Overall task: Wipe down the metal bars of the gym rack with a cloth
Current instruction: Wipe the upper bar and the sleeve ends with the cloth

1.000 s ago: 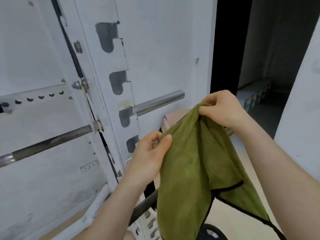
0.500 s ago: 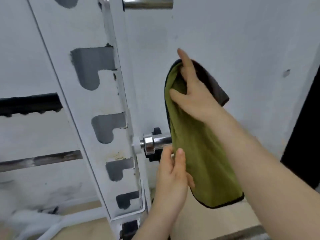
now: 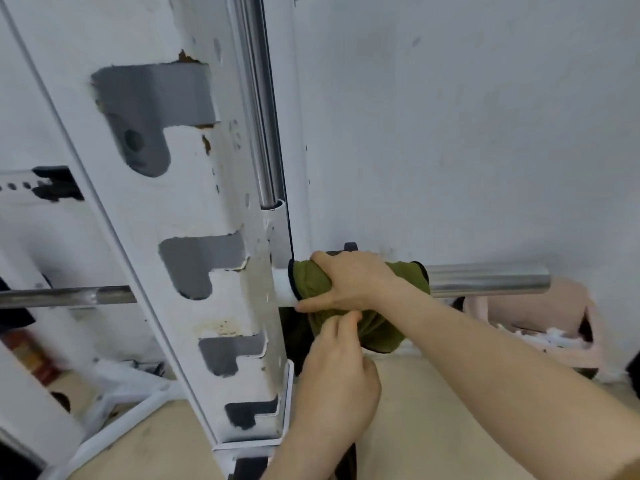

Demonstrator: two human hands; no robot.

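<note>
A green cloth with a black hem is wrapped over the shiny horizontal metal bar that sticks out to the right of the white rack upright. My right hand grips the cloth around the bar, close to the upright. Just below it, my left hand pinches the hanging part of the cloth. A chrome vertical guide rod runs up beside the upright. Another steel bar reaches off to the left behind the rack.
The upright has several hook-shaped grey cutouts and chipped, rusty paint. A white wall stands right behind the bar. A pale pink object lies on the floor at the right. White frame feet cross the tan floor at lower left.
The cloth went from being held up in the air to wrapped over the horizontal bar. My right hand dropped onto the bar; my left hand took hold of the cloth's hanging end. The view moved closer.
</note>
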